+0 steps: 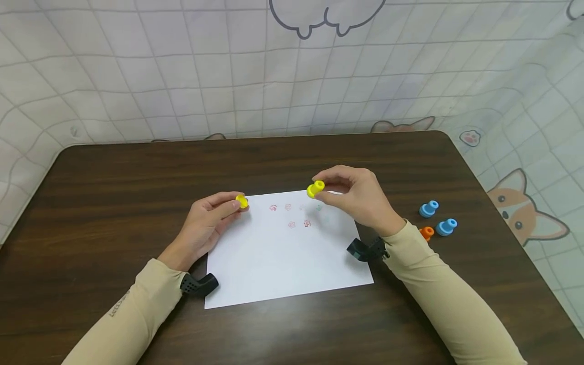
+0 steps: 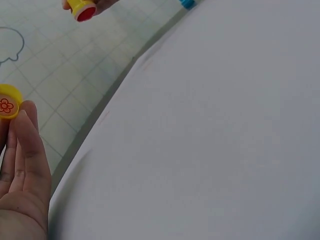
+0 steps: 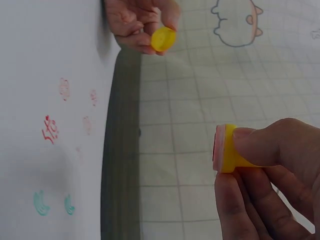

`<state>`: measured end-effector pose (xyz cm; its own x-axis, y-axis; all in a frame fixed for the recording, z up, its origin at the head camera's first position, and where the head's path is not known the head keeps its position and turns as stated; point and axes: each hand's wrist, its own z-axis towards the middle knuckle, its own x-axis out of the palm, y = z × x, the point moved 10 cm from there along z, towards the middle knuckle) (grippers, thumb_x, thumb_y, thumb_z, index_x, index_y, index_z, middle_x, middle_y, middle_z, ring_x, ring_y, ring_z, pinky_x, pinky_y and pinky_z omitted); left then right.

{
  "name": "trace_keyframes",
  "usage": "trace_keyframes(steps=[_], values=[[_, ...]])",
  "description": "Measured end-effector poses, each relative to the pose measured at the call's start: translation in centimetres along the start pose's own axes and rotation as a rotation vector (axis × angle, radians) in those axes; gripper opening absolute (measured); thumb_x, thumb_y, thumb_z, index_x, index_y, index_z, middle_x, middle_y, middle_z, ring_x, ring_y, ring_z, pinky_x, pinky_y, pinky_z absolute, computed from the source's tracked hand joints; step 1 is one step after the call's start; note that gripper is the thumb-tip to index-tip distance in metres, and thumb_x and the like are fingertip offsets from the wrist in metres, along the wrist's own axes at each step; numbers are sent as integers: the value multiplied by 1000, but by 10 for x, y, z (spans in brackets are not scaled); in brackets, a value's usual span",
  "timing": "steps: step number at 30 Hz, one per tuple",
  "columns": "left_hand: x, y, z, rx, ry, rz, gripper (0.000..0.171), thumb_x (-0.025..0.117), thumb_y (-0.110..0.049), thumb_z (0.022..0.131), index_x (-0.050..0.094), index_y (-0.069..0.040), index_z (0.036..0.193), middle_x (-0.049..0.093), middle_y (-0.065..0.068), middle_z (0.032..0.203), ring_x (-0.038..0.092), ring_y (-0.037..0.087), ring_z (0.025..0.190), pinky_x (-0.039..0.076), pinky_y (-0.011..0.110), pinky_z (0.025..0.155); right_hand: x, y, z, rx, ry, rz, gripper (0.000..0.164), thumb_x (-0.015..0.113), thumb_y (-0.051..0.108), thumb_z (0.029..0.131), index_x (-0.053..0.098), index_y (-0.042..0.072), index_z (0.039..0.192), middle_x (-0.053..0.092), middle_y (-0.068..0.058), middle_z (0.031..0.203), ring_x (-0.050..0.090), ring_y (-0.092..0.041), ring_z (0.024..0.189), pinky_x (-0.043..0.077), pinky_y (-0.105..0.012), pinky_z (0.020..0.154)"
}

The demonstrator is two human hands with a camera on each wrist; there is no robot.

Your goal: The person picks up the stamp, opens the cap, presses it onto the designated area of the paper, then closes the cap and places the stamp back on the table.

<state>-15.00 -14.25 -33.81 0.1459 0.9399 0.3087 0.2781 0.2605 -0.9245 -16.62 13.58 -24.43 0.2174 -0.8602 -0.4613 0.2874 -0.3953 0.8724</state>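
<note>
My left hand [image 1: 205, 224] pinches a small yellow cap [image 1: 242, 201] between thumb and fingers, above the left edge of a white paper sheet [image 1: 283, 268]. A red flower picture shows on the face of this cap [image 2: 6, 104] in the left wrist view. Over the paper's far right corner, my right hand [image 1: 358, 195] grips a yellow toy stamp [image 1: 316, 188]. Its red stamping face is uncovered and turned sideways in the right wrist view, where the stamp [image 3: 228, 150] is apart from the paper. Several red prints [image 1: 307, 223] and fainter green prints [image 3: 41, 203] mark the sheet.
Two blue stamps [image 1: 429, 208] [image 1: 446, 227] stand on the dark wooden table [image 1: 114, 203] to the right of the paper. An orange stamp [image 1: 427, 232] beside them is partly hidden by the right sleeve. A patterned white curtain [image 1: 182, 76] hangs behind the table's far edge.
</note>
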Motion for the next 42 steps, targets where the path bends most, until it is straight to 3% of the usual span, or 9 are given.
trace_keyframes(steps=[8, 16, 24, 34, 42], values=[[-7, -11, 4, 1, -5, 11, 16, 72, -9, 97, 75, -14, 112, 69, 0, 120, 73, 10, 101, 60, 23, 97, -6, 6, 6, -11, -28, 50, 29, 80, 5, 87, 75, 5, 116, 75, -10, 118, 75, -15, 94, 62, -19, 85], [-2, -30, 11, 32, 0, 64, 22, 74, -14, 96, 72, -11, 118, 67, 2, 124, 74, 12, 101, 59, 23, 97, -9, 14, 11, -55, -40, 74, 28, 80, 4, 88, 75, 4, 115, 75, -12, 118, 77, -13, 96, 62, -21, 88], [13, -48, 16, 90, 41, 73, 21, 71, -12, 98, 71, -10, 119, 65, 4, 127, 73, 14, 104, 59, 23, 99, -15, 20, 14, -75, -83, 173, 29, 80, 1, 87, 74, 0, 115, 74, -16, 117, 77, -10, 93, 63, -23, 88], [44, -66, 15, 164, 86, 5, 17, 64, -7, 101, 74, -15, 112, 67, 2, 118, 74, 16, 103, 60, 22, 96, -21, 34, 12, -136, -148, 298, 32, 80, -2, 86, 72, -5, 117, 74, -3, 112, 77, -11, 95, 62, -26, 91], [68, -71, 9, 204, 126, -12, 22, 61, -2, 99, 75, -16, 109, 68, 1, 114, 74, 15, 101, 60, 22, 95, -18, 41, 9, -150, -171, 345, 32, 79, -3, 86, 71, -4, 117, 75, -1, 111, 77, -13, 94, 63, -27, 91]])
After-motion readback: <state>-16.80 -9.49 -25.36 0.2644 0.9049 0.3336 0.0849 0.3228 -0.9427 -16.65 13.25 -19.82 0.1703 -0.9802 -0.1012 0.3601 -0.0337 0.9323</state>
